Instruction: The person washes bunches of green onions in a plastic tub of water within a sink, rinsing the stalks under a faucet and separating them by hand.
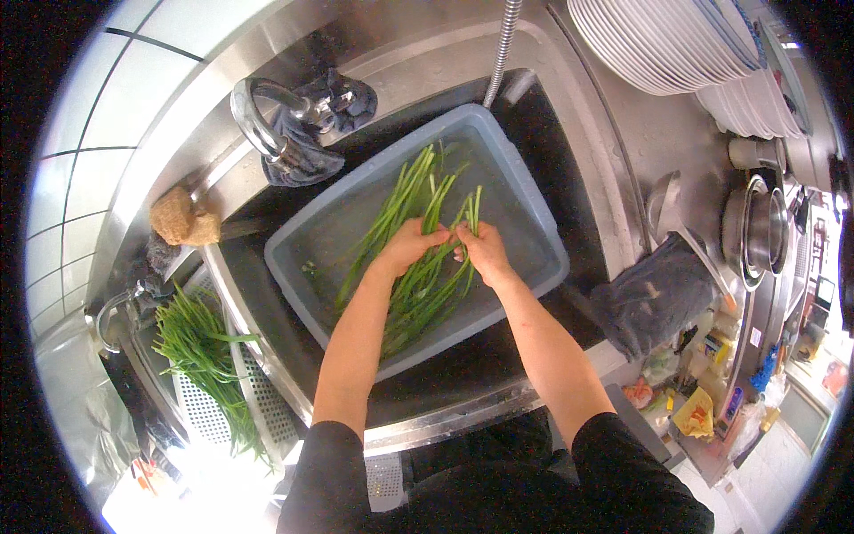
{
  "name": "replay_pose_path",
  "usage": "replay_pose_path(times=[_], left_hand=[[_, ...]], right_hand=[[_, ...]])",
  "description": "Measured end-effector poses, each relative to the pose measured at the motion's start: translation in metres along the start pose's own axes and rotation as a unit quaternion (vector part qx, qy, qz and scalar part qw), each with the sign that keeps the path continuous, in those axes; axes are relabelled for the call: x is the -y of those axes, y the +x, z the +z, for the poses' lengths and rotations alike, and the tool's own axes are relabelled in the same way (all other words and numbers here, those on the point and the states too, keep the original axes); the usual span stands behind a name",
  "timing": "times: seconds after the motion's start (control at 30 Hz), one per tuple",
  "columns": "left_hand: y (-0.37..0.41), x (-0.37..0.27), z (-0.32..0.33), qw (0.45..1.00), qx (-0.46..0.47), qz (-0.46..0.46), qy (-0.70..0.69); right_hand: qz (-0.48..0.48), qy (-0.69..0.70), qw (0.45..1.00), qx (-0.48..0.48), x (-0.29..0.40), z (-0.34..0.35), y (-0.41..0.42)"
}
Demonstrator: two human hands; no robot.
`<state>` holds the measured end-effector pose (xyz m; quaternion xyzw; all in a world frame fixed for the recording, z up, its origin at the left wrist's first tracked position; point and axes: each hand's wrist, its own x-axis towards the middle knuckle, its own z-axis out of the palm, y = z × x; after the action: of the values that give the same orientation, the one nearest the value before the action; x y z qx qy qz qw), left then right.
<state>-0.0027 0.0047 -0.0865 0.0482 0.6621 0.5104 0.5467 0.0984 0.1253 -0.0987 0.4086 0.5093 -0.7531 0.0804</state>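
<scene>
Long green stalks, which look like garlic chives [427, 287], lie in water in a grey-blue plastic tub [534, 193] set in a steel sink. My left hand [411, 245] is closed around some of the stalks near the middle of the tub. Close beside it, my right hand [484, 250] pinches a few stalks between thumb and fingers. More of the leaves spread below both hands towards the tub's near edge. A small green scrap floats near the tub's left side.
A curved chrome faucet [250, 117] with dark cloth stands behind the tub. Left, more chives [193, 334] lie on a white perforated basket [263, 394]. Right are a dark cloth [657, 294], a ladle [664, 200], metal bowls [754, 230] and stacked plates [660, 40].
</scene>
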Motion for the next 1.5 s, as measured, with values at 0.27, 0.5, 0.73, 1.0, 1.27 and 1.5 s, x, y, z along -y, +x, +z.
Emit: replay_pose_path(times=[0.27,0.5,0.73,1.0,1.27,1.5], left_hand=[[0.008,0.017,-0.01,0.999,0.004,-0.02,-0.036],[-0.003,-0.004,-0.004,0.999,0.007,-0.043,0.026],[-0.012,-0.023,-0.002,0.994,0.009,-0.065,0.085],[0.002,0.004,-0.013,0.996,0.068,-0.033,0.036],[-0.001,-0.005,0.008,0.988,-0.102,-0.038,-0.108],[0.011,0.016,-0.004,0.998,-0.05,0.043,0.018]], right_hand=[[0.012,0.04,0.998,0.042,0.002,0.0,-0.001],[-0.015,-0.168,0.985,-0.027,0.005,0.006,0.001],[-0.034,-0.048,0.998,0.024,-0.003,0.012,-0.003],[-0.069,-0.134,0.985,0.083,-0.019,-0.009,0.011],[0.031,-0.005,0.999,-0.023,-0.016,0.002,0.01],[-0.079,0.01,0.993,-0.082,-0.003,0.017,0.01]])
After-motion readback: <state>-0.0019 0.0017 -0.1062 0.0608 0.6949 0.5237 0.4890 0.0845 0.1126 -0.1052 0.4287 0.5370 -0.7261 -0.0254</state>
